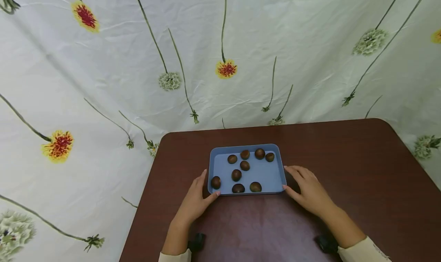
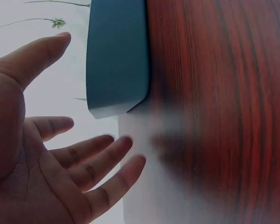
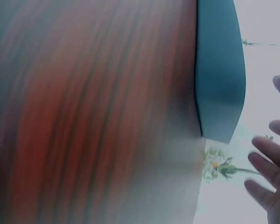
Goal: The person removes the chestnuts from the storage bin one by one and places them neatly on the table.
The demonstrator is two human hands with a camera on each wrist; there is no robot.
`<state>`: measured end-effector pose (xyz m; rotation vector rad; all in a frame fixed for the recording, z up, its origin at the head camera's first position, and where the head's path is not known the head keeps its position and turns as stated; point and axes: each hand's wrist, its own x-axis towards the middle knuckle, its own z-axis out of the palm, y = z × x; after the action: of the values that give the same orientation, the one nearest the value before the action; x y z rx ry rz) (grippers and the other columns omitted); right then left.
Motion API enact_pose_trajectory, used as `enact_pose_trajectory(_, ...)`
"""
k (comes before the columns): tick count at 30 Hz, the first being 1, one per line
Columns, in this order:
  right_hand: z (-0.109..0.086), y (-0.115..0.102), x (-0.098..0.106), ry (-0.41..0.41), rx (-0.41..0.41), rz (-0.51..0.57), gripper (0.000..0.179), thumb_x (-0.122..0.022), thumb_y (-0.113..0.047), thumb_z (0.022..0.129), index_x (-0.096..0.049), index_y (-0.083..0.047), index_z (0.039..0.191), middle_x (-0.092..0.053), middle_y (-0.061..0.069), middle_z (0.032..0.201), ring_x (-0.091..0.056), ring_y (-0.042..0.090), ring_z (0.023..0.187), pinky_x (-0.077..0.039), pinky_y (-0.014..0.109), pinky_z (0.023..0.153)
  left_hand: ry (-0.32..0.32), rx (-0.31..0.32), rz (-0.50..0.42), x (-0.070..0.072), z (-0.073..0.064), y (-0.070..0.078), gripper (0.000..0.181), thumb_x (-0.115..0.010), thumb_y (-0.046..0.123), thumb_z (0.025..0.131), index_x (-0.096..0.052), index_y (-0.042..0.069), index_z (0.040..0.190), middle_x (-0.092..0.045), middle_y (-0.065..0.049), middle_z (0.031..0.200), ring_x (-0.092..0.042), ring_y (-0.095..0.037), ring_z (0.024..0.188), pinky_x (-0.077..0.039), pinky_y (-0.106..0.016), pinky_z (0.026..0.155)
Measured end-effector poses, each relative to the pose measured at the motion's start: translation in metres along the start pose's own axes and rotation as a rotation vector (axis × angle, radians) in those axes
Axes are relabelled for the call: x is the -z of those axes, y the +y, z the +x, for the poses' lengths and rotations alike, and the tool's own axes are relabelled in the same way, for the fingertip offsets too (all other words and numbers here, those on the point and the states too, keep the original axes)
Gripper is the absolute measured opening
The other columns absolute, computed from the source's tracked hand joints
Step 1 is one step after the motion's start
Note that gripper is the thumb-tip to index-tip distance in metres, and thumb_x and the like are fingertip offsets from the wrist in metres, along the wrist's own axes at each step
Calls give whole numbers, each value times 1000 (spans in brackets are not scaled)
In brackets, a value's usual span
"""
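A shallow blue tray [image 1: 270,174] lies on the table, holding several round, shiny brown nuts that look like chestnuts [image 1: 236,174]. At its left end is my left hand [image 1: 193,200], thumb by the near left corner. My right hand [image 1: 310,189] is at the opposite end, with thumb and fingertips close to the edge. In the left wrist view, the spread fingers [image 2: 114,186] stand apart from the tray's wall [image 2: 116,51]. The right wrist view likewise has loosely extended fingers [image 3: 270,168] beside the wall [image 3: 219,60]. Neither hand grips anything.
The brown wood-grain table [image 1: 344,158] has rounded far corners. Behind it and to its left hangs a white cloth [image 1: 113,63] printed with flowers. Black straps or devices [image 1: 197,242] sit at both wrists, below cream sleeves.
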<state>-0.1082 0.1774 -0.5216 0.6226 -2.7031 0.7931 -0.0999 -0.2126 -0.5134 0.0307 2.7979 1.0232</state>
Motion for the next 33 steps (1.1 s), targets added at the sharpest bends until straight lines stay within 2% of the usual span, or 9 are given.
enact_pose_trajectory(3, 2, -5, -3, 23, 26, 30, 55, -79, -24, 88, -61, -7, 137, -62, 9, 126, -57, 29, 117, -48, 53, 95, -12, 1, -56, -1, -1, 1, 96, -69, 56, 91, -17, 22, 164, -36, -16, 160, -41, -35, 145, -35, -60, 114)
enact_pose_trajectory(6, 5, -10, -9, 20, 40, 54, 49, -79, -22, 89, -64, -7, 133, -63, 6, 123, -58, 25, 115, -51, 49, 91, -18, -5, -91, -2, -1, 0, 93, -69, 53, 93, -19, 19, 164, -43, -16, 155, -47, -31, 140, -37, -57, 112)
enact_pose_trajectory(13, 10, -20, -20, 12, 45, 79, 42, -78, -21, 90, -67, -8, 129, -66, 3, 120, -61, 23, 113, -53, 47, 89, -20, -14, -130, -4, 0, 1, 89, -69, 43, 96, -17, 19, 164, -37, -14, 161, -43, -31, 144, -36, -56, 114)
enact_pose_trajectory(19, 15, -27, -29, -13, 44, 109, 36, -77, -20, 91, -70, -9, 125, -68, 2, 118, -63, 22, 112, -54, 46, 90, -10, -34, -122, -6, 1, 2, 82, -67, 36, 98, -23, 14, 163, -42, -15, 159, -50, -29, 136, -39, -54, 112)
enact_pose_trajectory(22, 17, -30, -34, -27, 52, 128, 33, -76, -20, 92, -71, -9, 123, -68, 1, 116, -64, 20, 110, -54, 44, 90, -18, -20, -123, -7, 1, 3, 79, -67, 35, 98, -24, 15, 162, -40, -14, 160, -45, -30, 142, -36, -55, 114)
enact_pose_trajectory(25, 20, -32, -38, -42, 51, 135, 32, -76, -19, 92, -71, -10, 122, -68, 1, 115, -65, 19, 107, -55, 42, 88, -18, -31, -101, -8, 0, 2, 77, -65, 36, 99, -26, 14, 162, -41, -17, 159, -43, -35, 143, -36, -58, 113)
enact_pose_trajectory(33, 29, -39, -44, -114, -5, 115, 32, -74, -21, 93, -71, -11, 123, -69, 1, 116, -68, 20, 105, -55, 42, 88, -33, -29, -38, -10, 0, 1, 73, -59, 39, 102, -24, 18, 163, -42, -18, 157, -36, -42, 146, -34, -62, 113)
